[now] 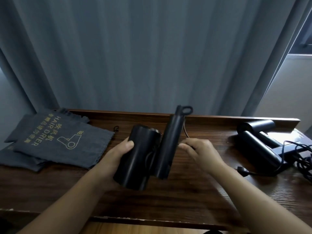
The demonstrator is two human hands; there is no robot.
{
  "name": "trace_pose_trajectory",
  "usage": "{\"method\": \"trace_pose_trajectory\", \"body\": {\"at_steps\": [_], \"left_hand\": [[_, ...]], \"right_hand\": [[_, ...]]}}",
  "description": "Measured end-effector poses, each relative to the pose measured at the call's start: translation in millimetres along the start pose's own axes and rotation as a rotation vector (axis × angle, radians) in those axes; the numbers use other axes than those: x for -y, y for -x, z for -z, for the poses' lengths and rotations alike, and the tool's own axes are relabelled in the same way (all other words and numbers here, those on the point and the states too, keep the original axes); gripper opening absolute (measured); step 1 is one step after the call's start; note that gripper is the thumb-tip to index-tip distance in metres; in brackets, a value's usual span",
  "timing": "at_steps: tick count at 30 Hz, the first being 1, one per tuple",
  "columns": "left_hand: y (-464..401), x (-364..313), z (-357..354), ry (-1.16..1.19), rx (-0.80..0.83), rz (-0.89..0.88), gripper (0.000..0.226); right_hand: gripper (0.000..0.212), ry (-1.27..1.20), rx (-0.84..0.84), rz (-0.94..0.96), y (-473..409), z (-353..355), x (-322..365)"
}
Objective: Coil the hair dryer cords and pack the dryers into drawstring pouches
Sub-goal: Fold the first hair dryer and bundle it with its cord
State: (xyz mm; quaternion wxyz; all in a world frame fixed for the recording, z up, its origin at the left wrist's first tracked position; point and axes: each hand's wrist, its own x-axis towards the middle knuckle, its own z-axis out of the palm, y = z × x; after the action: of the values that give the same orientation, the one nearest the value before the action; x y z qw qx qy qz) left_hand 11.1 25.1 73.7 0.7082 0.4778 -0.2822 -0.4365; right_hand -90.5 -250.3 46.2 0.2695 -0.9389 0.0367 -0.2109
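Honestly early days | left hand grips folded dryer, right hand pinching its cord | pouches far left unfilled | second dryer right, cord loose

A heavy grey-blue curtain hangs in long folds across the whole back of the room, dropping behind a dark wooden table with a raised ledge along its far edge. At the upper right a window frame lets in pale daylight, which brightens the light wall below it and glints off the table's right end. Lighter wooden floor shows beneath the near edge.
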Motion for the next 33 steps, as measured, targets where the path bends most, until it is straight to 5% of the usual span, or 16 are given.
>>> {"method": "trace_pose_trajectory", "body": {"at_steps": [8, 11, 14, 17, 21, 33], "left_hand": [[-27.3, -14.0, -13.6, 0.309, -0.432, -0.222, 0.054], [-34.7, -9.5, -6.2, 0.109, -0.72, -0.235, 0.046], [-29.9, -0.1, -3.3, -0.424, -0.822, -0.358, 0.049], [-21.5, 6.2, 8.1, -0.986, -0.739, -0.343, 0.071], [-12.7, 5.0, 16.2, -1.16, -0.561, -0.203, 0.084], [10.3, -5.1, -3.1, -0.927, -0.098, -0.125, 0.067]], "right_hand": [[0.04, 0.253, 0.085, 0.17, 34.3, -40.8, 36.4], [0.027, 0.29, 0.098, 0.167, 47.8, -43.6, 58.8], [0.023, 0.343, 0.091, 0.2, 54.8, -33.6, 80.4], [0.027, 0.322, 0.214, 0.225, 51.3, -8.0, 97.0], [0.03, 0.285, 0.168, 0.313, 31.0, 28.5, 98.8], [0.028, 0.264, 0.034, 0.358, -18.8, 60.2, 43.5]]}}
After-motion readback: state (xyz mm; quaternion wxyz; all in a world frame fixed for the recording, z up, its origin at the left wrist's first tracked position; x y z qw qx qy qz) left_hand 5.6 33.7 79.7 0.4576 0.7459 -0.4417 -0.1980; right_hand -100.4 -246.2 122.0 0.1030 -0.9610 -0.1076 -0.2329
